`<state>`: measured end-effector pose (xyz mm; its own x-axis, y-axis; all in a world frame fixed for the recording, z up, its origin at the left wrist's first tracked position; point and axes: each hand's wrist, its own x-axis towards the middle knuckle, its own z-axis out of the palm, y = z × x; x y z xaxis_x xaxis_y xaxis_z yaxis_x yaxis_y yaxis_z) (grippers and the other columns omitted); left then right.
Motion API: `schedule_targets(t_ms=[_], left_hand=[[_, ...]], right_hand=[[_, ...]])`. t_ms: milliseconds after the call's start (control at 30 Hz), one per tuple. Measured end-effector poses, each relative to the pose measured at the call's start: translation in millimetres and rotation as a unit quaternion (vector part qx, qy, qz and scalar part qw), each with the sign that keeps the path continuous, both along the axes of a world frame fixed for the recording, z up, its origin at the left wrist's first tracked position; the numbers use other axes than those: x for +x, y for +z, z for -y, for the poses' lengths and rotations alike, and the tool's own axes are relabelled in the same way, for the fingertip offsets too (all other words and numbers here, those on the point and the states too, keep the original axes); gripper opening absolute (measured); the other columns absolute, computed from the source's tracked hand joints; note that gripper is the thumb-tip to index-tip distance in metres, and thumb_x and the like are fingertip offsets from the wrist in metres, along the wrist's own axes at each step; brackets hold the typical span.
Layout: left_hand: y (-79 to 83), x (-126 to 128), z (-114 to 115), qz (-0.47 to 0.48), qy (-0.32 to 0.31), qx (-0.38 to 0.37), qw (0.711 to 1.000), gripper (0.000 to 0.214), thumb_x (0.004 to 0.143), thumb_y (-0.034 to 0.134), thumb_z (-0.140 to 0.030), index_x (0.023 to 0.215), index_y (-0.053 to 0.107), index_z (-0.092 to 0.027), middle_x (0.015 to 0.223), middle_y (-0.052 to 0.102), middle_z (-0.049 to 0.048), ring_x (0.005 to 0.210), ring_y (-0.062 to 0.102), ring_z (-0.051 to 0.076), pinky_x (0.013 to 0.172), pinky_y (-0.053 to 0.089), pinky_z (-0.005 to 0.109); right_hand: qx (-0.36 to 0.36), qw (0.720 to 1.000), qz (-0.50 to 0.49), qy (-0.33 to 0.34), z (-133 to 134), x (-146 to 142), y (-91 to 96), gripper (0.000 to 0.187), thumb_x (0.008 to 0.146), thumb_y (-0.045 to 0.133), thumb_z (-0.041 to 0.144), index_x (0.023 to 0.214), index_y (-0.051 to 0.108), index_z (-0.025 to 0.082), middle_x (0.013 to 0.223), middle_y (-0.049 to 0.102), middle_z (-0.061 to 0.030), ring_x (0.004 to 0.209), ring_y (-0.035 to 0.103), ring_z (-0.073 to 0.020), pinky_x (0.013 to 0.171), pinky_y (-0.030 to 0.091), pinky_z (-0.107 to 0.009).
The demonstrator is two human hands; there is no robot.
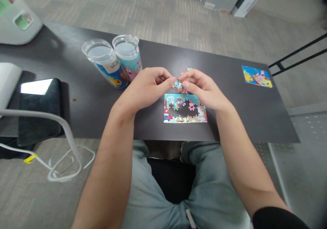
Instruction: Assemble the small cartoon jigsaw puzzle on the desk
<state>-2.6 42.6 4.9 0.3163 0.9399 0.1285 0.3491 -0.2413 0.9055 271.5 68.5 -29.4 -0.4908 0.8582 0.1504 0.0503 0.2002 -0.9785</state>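
While the bare left hand [150,86] and bare right hand [205,91] nearly meet in the head view, small multicoloured jigsaw pieces [177,85] show between their fingertips. Thumbs near index fingers on both; cannot tell which hand pinches a piece. Partly filled, rectangular cartoon jigsaw puzzle [181,101] lies just below them on the dark grey flat table [242,113], gaps mid-panel. Two clear-topped, cartoon-printed cylindrical containers [130,64] stand left; blue-and-yellow rectangular cartoon card [257,76] far right.
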Motion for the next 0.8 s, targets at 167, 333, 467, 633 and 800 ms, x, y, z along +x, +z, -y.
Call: schedule_targets(t_ms=[167,333,467,633,800], left_hand=[[1.5,4.0,2.8,0.017,-0.009,-0.007,1.0,0.027,0.115,0.088,-0.045,0.101,0.087,-0.022,0.088,0.08,0.0033,0.08,0.066,0.02,0.071,0.048,0.033],[3.3,2.3,3.5,0.018,-0.04,-0.028,0.999,0.033,0.115,0.091,-0.052,0.103,0.088,-0.022,0.093,0.083,0.005,0.084,0.069,0.021,0.074,0.051,0.033],[9.1,0.7,4.4,-0.005,-0.041,-0.05,0.998,0.032,0.116,0.091,-0.052,0.102,0.088,-0.023,0.092,0.081,0.0044,0.085,0.07,0.022,0.077,0.054,0.034],[12.2,3.1,3.4,-0.047,-0.015,-0.057,0.997,0.034,0.118,0.086,-0.054,0.098,0.082,-0.026,0.091,0.078,0.0044,0.09,0.072,0.025,0.081,0.056,0.036],[9.6,4.4,2.4,-0.083,-0.068,-0.074,0.992,0.03,0.117,0.083,-0.05,0.1,0.082,-0.025,0.09,0.075,0.0035,0.09,0.068,0.025,0.082,0.053,0.036]], right_hand=[[0.045,0.997,-0.01,-0.06,20.4,-1.6,0.8,0.048,0.102,0.112,0.07,0.127,0.091,0.035,0.109,0.084,-0.001,0.103,0.081,-0.0256,0.1,0.071,-0.043],[0.042,0.993,-0.022,-0.105,19.4,-6.6,1.6,0.051,0.101,0.11,0.076,0.122,0.09,0.034,0.105,0.08,-0.0011,0.101,0.079,-0.0259,0.096,0.071,-0.044],[0.039,0.996,0.002,-0.081,18.7,-1.5,8.8,0.051,0.098,0.113,0.075,0.114,0.09,0.032,0.102,0.077,-0.0006,0.094,0.073,-0.0241,0.09,0.068,-0.042],[0.044,0.997,0.057,-0.03,20.5,9.1,16.1,0.045,0.097,0.115,0.069,0.106,0.09,0.032,0.106,0.083,-0.0029,0.093,0.072,-0.0253,0.092,0.067,-0.045],[0.053,0.996,0.065,-0.007,20.1,11.4,15.8,0.043,0.095,0.118,0.061,0.117,0.093,0.034,0.117,0.088,-0.0029,0.092,0.074,-0.0263,0.105,0.072,-0.053]])
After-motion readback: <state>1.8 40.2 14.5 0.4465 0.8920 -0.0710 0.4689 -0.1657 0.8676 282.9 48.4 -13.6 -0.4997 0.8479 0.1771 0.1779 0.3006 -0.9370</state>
